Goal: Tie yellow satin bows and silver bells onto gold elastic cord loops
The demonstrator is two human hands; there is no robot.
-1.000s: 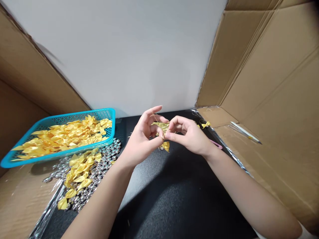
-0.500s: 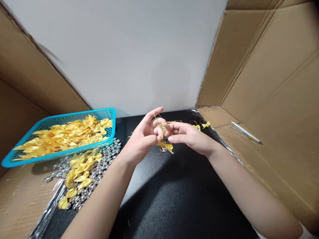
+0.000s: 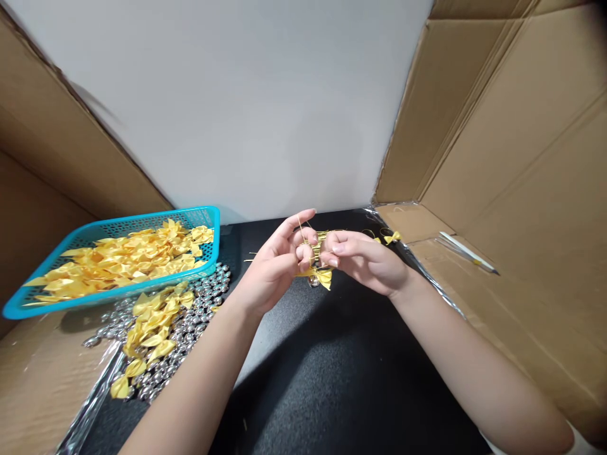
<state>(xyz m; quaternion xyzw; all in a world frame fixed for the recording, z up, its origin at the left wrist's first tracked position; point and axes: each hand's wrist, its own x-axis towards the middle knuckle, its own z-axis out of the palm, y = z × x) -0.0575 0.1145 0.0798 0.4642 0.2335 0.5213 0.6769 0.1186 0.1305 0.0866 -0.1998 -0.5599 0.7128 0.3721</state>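
My left hand (image 3: 277, 265) is closed in a pinch, its index finger raised with a thin gold cord (image 3: 300, 222) looped round it. Under its fingertips hangs a yellow ribbon bow (image 3: 324, 279) with a silver bell (image 3: 313, 281) against it. Just to the right, my right hand (image 3: 363, 259) has its thumb and fingers pressed together near the cord; the strand between them is too fine to follow. Behind both hands lies a bunch of gold cords (image 3: 320, 243), partly hidden by the fingers.
A blue basket (image 3: 215, 243) full of yellow bows stands at the left. Beside it are loose silver bells (image 3: 190, 325) and a pile of bows (image 3: 154, 322). A finished-looking bow with loop (image 3: 392, 237) lies at the back right. A white pen-like tool (image 3: 469, 253) rests on cardboard.
My right hand has turned slightly, its fingers curling in closer. My left hand, with the bow and bell, has shifted a little to the right.
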